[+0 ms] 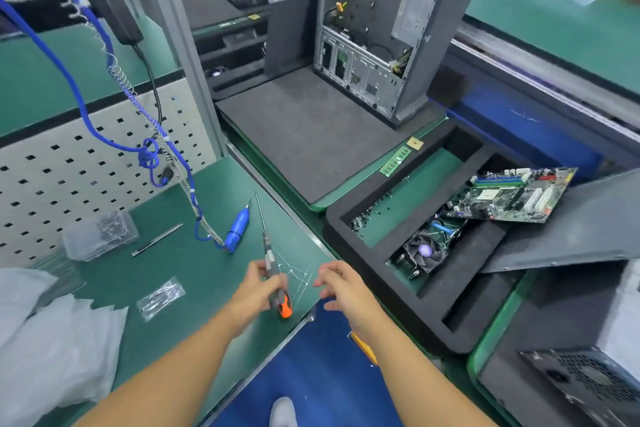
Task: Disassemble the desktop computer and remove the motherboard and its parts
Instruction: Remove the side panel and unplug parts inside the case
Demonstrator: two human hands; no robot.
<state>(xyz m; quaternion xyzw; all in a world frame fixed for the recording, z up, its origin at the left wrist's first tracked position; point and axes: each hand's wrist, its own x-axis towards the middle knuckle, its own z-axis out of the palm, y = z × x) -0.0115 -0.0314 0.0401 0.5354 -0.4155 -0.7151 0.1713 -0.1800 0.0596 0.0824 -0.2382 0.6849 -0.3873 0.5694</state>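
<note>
Your left hand (258, 284) grips the orange-handled screwdriver (267, 255) low over the near right corner of the desk (207, 270), shaft pointing away from you. Your right hand (343, 284) hovers just beside it with fingers loosely curled, holding nothing.

The main removal looks done. The motherboard (512, 196) lies tilted in the black foam tray (346, 229) off the desk's right edge, propped on a divider with its empty socket and white slots facing up. A second board with a cooler fan (424, 250) sits lower in the same tray, and a memory stick (394, 161) lies along the tray's far rim.

The desktop case (391, 28) stands upright at the far corner of the grey foam mat (311, 135). Its side is open, and inside you can see loose cables and a bare back wall.

I can't tell whether you are taking the tool up or setting it down. If you are taking it up, the next move is likely the fan's fasteners or whatever is left in the case. Either way, steady the part with your free hand first.
</note>
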